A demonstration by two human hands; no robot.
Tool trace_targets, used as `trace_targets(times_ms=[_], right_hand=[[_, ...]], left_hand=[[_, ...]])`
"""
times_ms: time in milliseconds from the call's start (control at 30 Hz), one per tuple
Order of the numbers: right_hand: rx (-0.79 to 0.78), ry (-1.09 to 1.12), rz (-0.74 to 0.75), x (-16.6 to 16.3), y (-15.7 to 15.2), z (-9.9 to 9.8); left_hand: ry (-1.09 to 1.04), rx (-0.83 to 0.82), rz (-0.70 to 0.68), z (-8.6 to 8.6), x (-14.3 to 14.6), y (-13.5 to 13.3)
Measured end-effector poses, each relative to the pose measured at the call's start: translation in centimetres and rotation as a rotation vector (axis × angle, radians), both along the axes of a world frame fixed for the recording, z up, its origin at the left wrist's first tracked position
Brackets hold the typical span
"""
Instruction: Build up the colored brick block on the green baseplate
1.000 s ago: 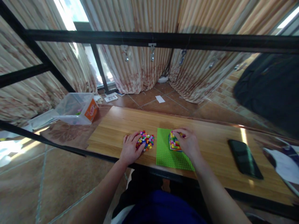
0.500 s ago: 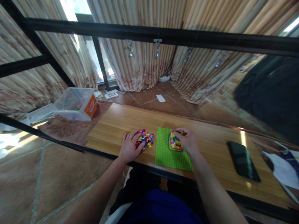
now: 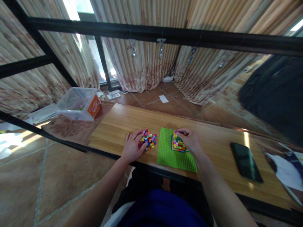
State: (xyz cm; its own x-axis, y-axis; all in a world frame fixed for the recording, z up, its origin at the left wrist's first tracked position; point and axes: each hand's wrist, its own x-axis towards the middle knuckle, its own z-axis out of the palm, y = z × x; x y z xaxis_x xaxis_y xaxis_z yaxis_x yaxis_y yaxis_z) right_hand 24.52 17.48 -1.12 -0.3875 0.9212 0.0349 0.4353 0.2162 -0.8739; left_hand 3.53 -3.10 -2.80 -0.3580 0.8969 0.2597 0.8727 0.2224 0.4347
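A green baseplate (image 3: 168, 156) lies on the wooden table (image 3: 123, 121) in front of me. On its far right part stands a small block built of many-coloured bricks (image 3: 177, 144). My right hand (image 3: 191, 142) rests against that block, fingertips pinched at its far edge on a small piece I cannot make out. A loose heap of coloured bricks (image 3: 149, 139) lies left of the plate. My left hand (image 3: 132, 147) lies flat beside the heap, fingers spread and touching its near left side.
A black phone (image 3: 246, 162) lies on the table to the right, with white paper (image 3: 287, 171) beyond it. A clear plastic bin (image 3: 78, 103) with an orange label stands on the floor at the left. A black metal bar (image 3: 165, 35) crosses overhead.
The view has shifted slightly. Both hands stay at the same spots, the right one still working at the far edge of the brick block.
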Motion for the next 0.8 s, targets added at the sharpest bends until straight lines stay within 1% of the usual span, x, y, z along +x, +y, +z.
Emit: trace_targets(times_ms=[167, 267, 367, 433, 500, 600, 700, 800], right_hand=[[-0.012, 0.028, 0.021, 0.4, 0.2, -0.1], [0.002, 0.085, -0.047, 0.8, 0.1, 0.3], [0.114, 0.12, -0.179, 1.2, -0.7, 1.5], [0.225, 0.099, -0.201, 1.1, -1.7, 2.5], [0.308, 0.07, -0.13, 0.6, -3.2, 3.3], [0.348, 0.026, 0.099, -0.8, -5.9, 3.7], [0.391, -0.031, 0.308, -2.5, -8.5, 2.9], [0.425, -0.125, 0.416, -3.6, -10.3, 1.4]], left_hand=[[-0.017, 0.016, 0.003, 0.1, 0.1, -0.1], [-0.021, 0.036, 0.003, 0.1, 0.2, -0.1], [-0.023, 0.049, -0.001, 0.0, 0.2, -0.1], [-0.024, 0.046, -0.001, 0.0, 0.2, -0.1], [-0.023, 0.043, -0.002, 0.0, 0.2, -0.1], [-0.02, 0.046, -0.003, 0.1, 0.3, -0.2], [-0.014, 0.039, 0.003, 0.2, 0.3, -0.2], [-0.007, 0.025, 0.008, 0.1, 0.3, -0.2]])
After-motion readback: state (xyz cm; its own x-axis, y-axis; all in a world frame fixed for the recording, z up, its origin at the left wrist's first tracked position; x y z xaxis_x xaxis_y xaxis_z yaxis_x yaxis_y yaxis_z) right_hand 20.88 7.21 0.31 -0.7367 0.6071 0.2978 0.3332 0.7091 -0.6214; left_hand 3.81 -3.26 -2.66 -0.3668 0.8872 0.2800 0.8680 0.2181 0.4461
